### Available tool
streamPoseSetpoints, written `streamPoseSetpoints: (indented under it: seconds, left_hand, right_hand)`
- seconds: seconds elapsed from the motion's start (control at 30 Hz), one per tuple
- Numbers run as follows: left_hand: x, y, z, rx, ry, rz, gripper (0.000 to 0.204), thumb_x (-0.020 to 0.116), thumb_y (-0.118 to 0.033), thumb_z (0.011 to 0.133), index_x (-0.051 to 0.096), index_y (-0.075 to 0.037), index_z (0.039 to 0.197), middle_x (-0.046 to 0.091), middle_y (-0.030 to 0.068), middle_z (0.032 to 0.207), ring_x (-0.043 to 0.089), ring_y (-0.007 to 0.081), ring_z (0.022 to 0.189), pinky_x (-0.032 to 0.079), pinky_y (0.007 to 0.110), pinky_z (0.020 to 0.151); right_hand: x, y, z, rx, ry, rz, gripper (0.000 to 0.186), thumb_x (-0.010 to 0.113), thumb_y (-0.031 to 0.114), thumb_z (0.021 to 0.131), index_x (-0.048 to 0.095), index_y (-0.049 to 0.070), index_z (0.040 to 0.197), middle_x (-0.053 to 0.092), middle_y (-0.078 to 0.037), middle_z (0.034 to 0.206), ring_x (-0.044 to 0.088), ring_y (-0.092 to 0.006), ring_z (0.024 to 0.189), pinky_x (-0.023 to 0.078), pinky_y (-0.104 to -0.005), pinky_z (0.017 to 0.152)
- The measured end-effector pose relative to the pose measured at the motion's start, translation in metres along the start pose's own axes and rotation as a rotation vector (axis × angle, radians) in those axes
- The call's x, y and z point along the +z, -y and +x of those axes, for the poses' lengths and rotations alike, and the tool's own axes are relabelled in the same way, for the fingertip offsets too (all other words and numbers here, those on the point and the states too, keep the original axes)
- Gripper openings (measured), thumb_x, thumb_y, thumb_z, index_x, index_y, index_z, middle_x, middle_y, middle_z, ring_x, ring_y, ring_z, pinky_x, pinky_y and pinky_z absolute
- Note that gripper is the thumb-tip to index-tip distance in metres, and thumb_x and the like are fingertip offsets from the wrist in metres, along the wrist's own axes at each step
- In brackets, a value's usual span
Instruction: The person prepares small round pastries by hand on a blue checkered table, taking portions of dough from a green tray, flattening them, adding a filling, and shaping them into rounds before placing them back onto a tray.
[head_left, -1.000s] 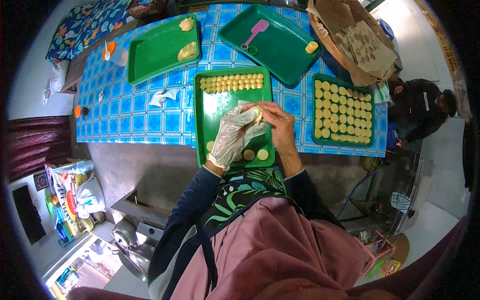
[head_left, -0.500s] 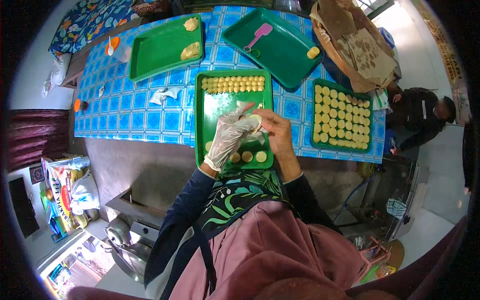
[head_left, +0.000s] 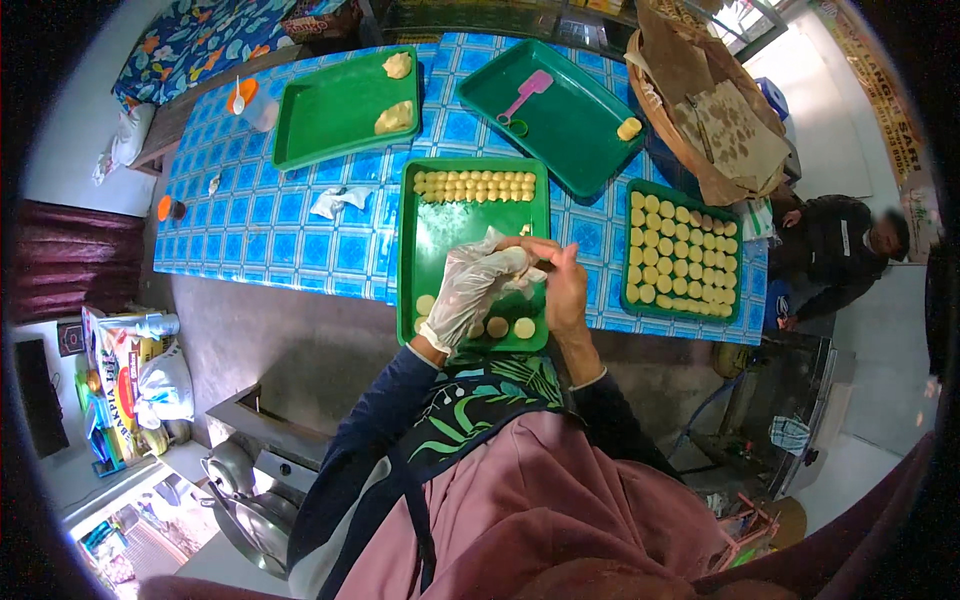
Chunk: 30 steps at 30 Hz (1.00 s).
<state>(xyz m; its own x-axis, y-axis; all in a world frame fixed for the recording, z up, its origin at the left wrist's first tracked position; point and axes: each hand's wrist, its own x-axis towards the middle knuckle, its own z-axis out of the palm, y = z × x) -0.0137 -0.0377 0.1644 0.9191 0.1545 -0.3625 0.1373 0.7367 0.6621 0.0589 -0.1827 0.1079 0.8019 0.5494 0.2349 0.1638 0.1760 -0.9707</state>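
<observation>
My left hand, in a clear plastic glove, and my bare right hand meet over the near half of a green tray. The right fingers curve across the gloved ones with the thumb raised. Whatever lies between the closed hands is hidden. Small yellow dough balls fill rows at the tray's far end. Several flattened pale rounds rest along its near edge, partly covered by my left hand and wrist.
On the blue checked tablecloth stand a green tray with dough lumps, a darker tray holding a pink spatula, and a tray of pale rounds. A wicker basket sits far right, near a person.
My right fingers have folded further over the gloved left hand, covering the pale bit that showed between them. The whole view has shifted slightly. The dough in the trays looks the same.
</observation>
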Motion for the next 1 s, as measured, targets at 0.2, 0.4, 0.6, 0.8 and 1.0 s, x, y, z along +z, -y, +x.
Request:
streamPoseSetpoints:
  seconds: [0.2,0.4,0.6,0.8,1.0]
  left_hand:
    - [-0.017,0.013,0.009,-0.017,-0.035,-0.143,0.022,0.066,-0.004,0.094,0.064,0.009,0.112,0.068,0.0112,0.098,0.071,0.0213,0.085,0.060,0.029,0.071]
    - [-0.007,-0.001,-0.003,-0.031,-0.039,-0.215,0.027,0.063,-0.003,0.097,0.054,0.009,0.119,0.066,0.0205,0.110,0.072,0.0294,0.096,0.063,0.034,0.078]
    - [-0.008,-0.004,-0.005,0.146,0.059,-0.235,0.034,0.068,0.001,0.093,0.060,0.002,0.127,0.067,0.0176,0.117,0.068,0.0197,0.103,0.058,0.027,0.086]
    - [-0.022,0.012,0.001,0.693,-0.051,0.859,0.030,0.076,-0.002,0.087,0.067,0.001,0.116,0.065,0.0124,0.115,0.064,0.0165,0.096,0.054,0.029,0.083]
    - [-0.027,0.013,0.002,-0.057,0.112,-0.494,0.040,0.061,-0.028,0.103,0.053,0.000,0.131,0.065,0.0136,0.116,0.069,0.0234,0.095,0.059,0.035,0.082]
  right_hand:
    - [-0.003,0.010,0.009,-0.083,-0.020,-0.201,0.063,0.030,0.044,0.111,0.073,-0.002,0.115,0.067,-0.011,0.123,0.057,-0.0265,0.116,0.041,-0.0391,0.105]
    - [-0.061,0.135,0.094,-0.544,-0.560,-0.078,0.055,0.033,0.045,0.109,0.061,0.001,0.129,0.065,-0.014,0.127,0.061,-0.0193,0.101,0.049,-0.0338,0.082]
    - [-0.032,0.099,0.069,-0.503,0.014,-0.496,0.036,0.050,0.028,0.105,0.069,0.001,0.120,0.066,-0.017,0.121,0.058,-0.0309,0.111,0.043,-0.0425,0.099]
    - [0.014,0.026,0.013,-0.320,0.006,-0.628,0.040,0.044,0.032,0.108,0.072,0.006,0.121,0.062,-0.017,0.128,0.051,-0.0363,0.118,0.038,-0.0461,0.104]
    - [0.019,0.011,0.021,-0.083,-0.012,-0.303,0.061,0.027,0.046,0.111,0.070,0.005,0.125,0.062,-0.016,0.129,0.050,-0.0317,0.123,0.037,-0.0420,0.108]
